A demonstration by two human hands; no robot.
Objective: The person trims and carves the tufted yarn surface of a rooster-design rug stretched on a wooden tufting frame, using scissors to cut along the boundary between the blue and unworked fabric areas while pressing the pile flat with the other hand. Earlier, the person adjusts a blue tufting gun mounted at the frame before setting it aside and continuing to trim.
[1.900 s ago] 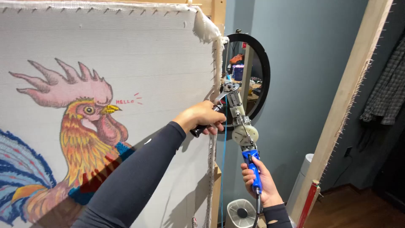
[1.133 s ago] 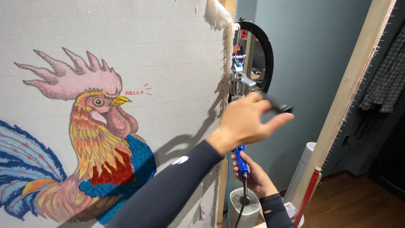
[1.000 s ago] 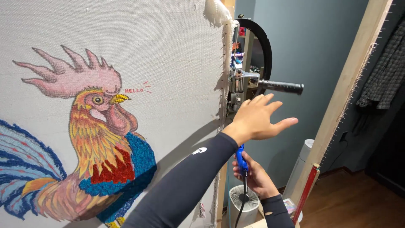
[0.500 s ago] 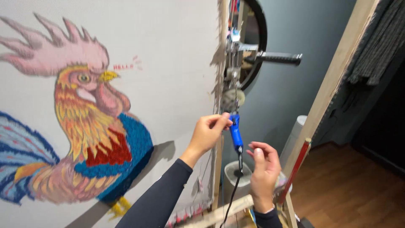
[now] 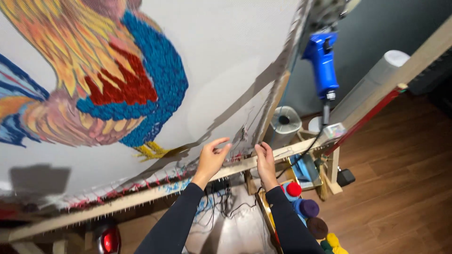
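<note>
Mid-frame, my left hand [image 5: 210, 159] and right hand [image 5: 265, 162], grips wide and empty, near the woven cloth's [image 5: 235, 70] frayed lower corner above the wooden frame [image 5: 141, 196].

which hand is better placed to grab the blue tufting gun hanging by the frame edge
Probably the right. The right hand sits below and just left of the blue tufting gun, nearer than the left hand, which is further left at the cloth's bottom edge. Both hands look empty.

the left hand [image 5: 210, 160] and right hand [image 5: 264, 162] sit side by side at the frame's bottom rail [image 5: 141, 195], below the stretched cloth [image 5: 226, 61]. the tufting gun [image 5: 322, 56] hangs at one o'clock from them, and the yarn cones [image 5: 308, 214] lie at five o'clock.
</note>
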